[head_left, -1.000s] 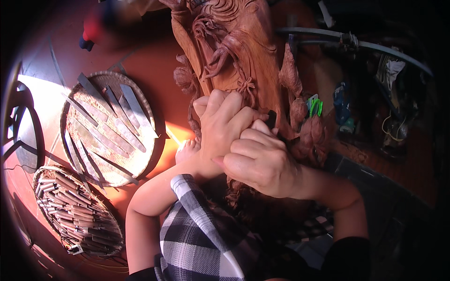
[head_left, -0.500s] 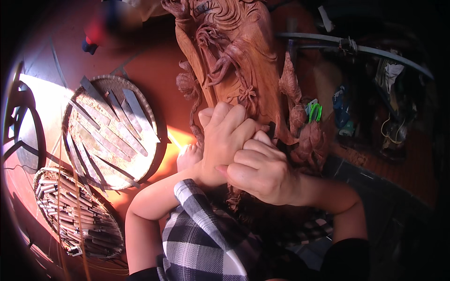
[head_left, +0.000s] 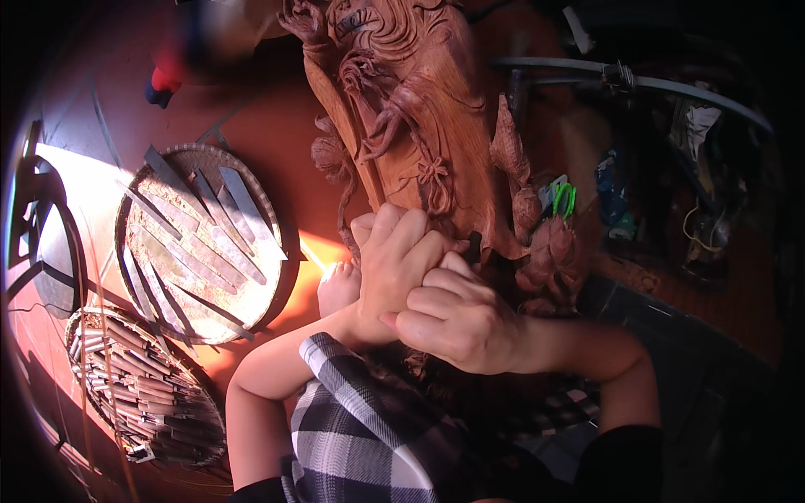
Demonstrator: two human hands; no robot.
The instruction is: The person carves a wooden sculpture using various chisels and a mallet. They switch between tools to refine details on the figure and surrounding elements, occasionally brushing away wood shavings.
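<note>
In front of me leans a reddish-brown wood carving (head_left: 470, 142), a robed figure with deep folds, a knotted cord and flower-like pieces at its side. My left hand (head_left: 390, 272) is closed, knuckles up, against the lower part of the carving. My right hand (head_left: 461, 314) is also closed and presses against the left one, its thumb pointing left. Whatever they grip is hidden by the fingers; only a small dark bit shows beyond the knuckles. Carved buds (head_left: 549, 260) stand to the right of my hands.
On the left, a round woven tray (head_left: 288, 243) holds several flat blades, and a basket (head_left: 220, 402) below it holds many wood-handled tools. My bare foot (head_left: 338, 289) rests beside the carving. Green-handled scissors (head_left: 564, 199) lie right. A curved metal bar (head_left: 696, 96) crosses the upper right.
My hands stay clenched together and sit slightly lower and nearer to me against the carving. The whole view has shifted a little.
</note>
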